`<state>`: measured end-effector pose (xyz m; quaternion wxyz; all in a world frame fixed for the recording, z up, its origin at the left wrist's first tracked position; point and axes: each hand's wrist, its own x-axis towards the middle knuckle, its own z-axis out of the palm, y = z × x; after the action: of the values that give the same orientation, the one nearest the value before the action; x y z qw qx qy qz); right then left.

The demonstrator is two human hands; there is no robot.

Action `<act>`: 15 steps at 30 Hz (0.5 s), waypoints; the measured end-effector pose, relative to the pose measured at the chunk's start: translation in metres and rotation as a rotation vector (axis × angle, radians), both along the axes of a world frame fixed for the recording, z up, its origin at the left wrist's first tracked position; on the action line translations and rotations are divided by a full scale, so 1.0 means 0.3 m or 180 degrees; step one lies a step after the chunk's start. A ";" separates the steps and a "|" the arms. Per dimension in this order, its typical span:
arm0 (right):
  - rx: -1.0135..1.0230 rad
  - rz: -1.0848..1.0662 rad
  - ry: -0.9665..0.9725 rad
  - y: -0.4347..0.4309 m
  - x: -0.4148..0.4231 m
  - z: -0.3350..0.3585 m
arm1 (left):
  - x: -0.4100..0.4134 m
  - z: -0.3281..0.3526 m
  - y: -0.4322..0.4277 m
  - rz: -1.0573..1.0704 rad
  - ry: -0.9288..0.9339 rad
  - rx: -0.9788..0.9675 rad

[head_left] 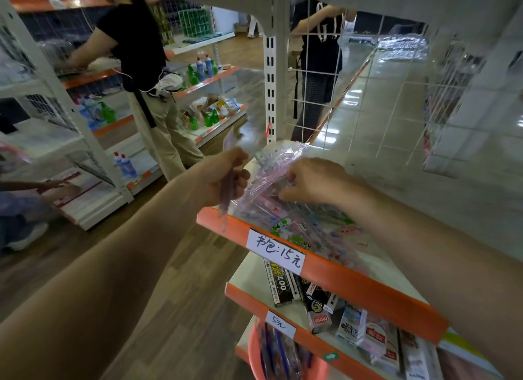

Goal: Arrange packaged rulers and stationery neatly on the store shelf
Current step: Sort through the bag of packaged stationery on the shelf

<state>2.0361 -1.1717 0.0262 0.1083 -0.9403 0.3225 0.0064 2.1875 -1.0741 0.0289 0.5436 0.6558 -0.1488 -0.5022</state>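
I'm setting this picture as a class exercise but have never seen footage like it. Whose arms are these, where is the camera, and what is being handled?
The camera sits on a person's head, looking down, so both arms are the wearer's own. The left hand grips a thin pack edge-on. The right hand holds the clear ruler packs piled on the orange-edged shelf, which bears a handwritten price label. On the shelf below lies boxed stationery.

A person in a black top and beige trousers (133,40) stands at a neighbouring rack (114,123) stocked with green bottles (107,112) and blue bottles (204,65). A second person in dark clothes (317,63) stands behind a white wire grid (396,102). Wood-patterned floor (203,280) runs between the racks.
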 end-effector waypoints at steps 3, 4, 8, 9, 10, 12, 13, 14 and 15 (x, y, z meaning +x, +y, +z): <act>-0.0178 -0.0098 0.0160 0.021 0.010 -0.038 | 0.029 -0.024 -0.025 -0.0001 -0.1123 0.0290; -0.0189 -0.0131 0.0100 0.019 0.011 -0.042 | 0.031 -0.031 -0.030 -0.0156 -0.1621 0.0436; -0.0312 -0.0185 0.0181 0.003 -0.025 -0.033 | 0.001 -0.058 -0.045 -0.0939 -0.2771 0.0819; -0.0230 -0.0195 0.0241 -0.005 -0.039 -0.028 | -0.009 -0.056 -0.044 -0.0987 -0.2786 0.0805; -0.0033 -0.0203 0.0267 -0.013 -0.056 -0.020 | -0.015 -0.050 -0.044 -0.1043 -0.2711 0.0727; 0.0515 -0.0244 0.0158 -0.045 -0.097 -0.005 | -0.021 -0.039 -0.043 -0.1191 -0.2682 0.0586; 0.0751 -0.0301 0.0043 -0.063 -0.120 0.003 | -0.023 -0.034 -0.039 -0.1259 -0.2771 0.0560; 0.0934 -0.0384 -0.0064 -0.079 -0.144 0.009 | -0.022 -0.034 -0.039 -0.1309 -0.2894 0.0549; 0.1072 -0.0471 -0.0143 -0.092 -0.170 0.014 | -0.026 -0.030 -0.038 -0.1351 -0.2989 0.0520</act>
<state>1.9851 -1.1994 0.0304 0.2716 -0.8825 0.3828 0.0313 2.1798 -1.0854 0.0199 0.2516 0.8061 -0.4666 -0.2630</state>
